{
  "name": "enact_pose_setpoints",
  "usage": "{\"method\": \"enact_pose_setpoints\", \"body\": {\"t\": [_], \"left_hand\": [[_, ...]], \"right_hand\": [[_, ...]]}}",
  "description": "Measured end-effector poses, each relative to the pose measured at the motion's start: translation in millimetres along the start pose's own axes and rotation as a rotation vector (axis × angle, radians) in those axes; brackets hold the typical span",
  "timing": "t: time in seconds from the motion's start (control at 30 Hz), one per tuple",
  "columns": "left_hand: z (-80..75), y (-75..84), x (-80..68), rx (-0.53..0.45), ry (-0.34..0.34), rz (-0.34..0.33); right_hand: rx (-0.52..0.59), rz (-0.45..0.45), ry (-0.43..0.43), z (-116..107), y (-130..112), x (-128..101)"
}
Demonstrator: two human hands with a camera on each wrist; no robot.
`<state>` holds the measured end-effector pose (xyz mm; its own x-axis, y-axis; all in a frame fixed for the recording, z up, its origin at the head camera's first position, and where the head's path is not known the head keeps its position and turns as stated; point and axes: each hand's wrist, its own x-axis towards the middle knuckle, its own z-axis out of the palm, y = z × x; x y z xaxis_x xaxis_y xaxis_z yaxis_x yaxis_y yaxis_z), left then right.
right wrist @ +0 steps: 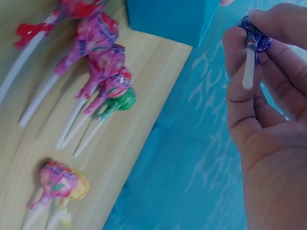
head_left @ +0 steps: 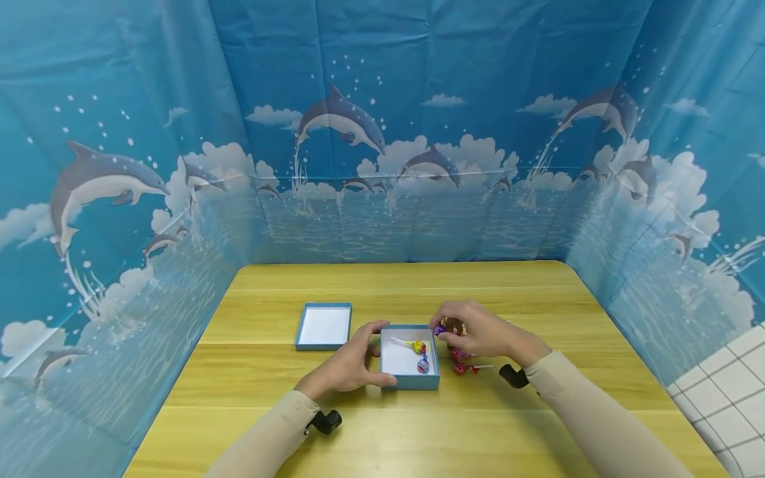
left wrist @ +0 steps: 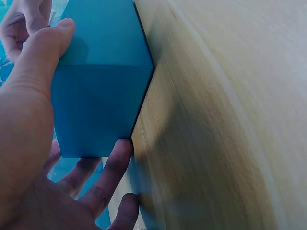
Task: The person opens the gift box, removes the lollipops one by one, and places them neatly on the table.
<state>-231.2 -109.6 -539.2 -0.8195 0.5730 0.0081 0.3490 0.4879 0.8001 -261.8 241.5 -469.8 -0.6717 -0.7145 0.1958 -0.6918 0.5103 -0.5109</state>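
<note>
A blue box (head_left: 412, 382) with a white inside stands uncovered on the table. My left hand (head_left: 351, 364) grips its left side, thumb at the near face and fingers toward the far side. Inside the box lie a yellow-wrapped lollipop (head_left: 418, 346) and one with a purplish wrapper (head_left: 423, 366). By the box's right edge, my right hand (head_left: 475, 330) pinches a dark purple lollipop (right wrist: 259, 39) between thumb and fingers, its white stick showing in the right wrist view. Below that hand lie several wrapped lollipops (right wrist: 106, 62), pink, red and green, partly hidden in the head view.
A shallow blue tray-like lid (head_left: 324, 325) with a white inside lies left of the box. Two more lollipops (right wrist: 56, 179) lie apart from the row. Dolphin-printed blue curtains (head_left: 382, 219) surround the wooden table (head_left: 382, 438) at the back and sides.
</note>
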Motion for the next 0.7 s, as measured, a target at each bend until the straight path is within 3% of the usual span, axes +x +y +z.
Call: {"method": "enact_pose_setpoints", "body": {"t": [0.7], "left_hand": [[1.0,0.7,-0.6,-0.001,-0.010,-0.023]], "right_hand": [[0.003,0.068,0.065,-2.6,20.9,-36.7]]}}
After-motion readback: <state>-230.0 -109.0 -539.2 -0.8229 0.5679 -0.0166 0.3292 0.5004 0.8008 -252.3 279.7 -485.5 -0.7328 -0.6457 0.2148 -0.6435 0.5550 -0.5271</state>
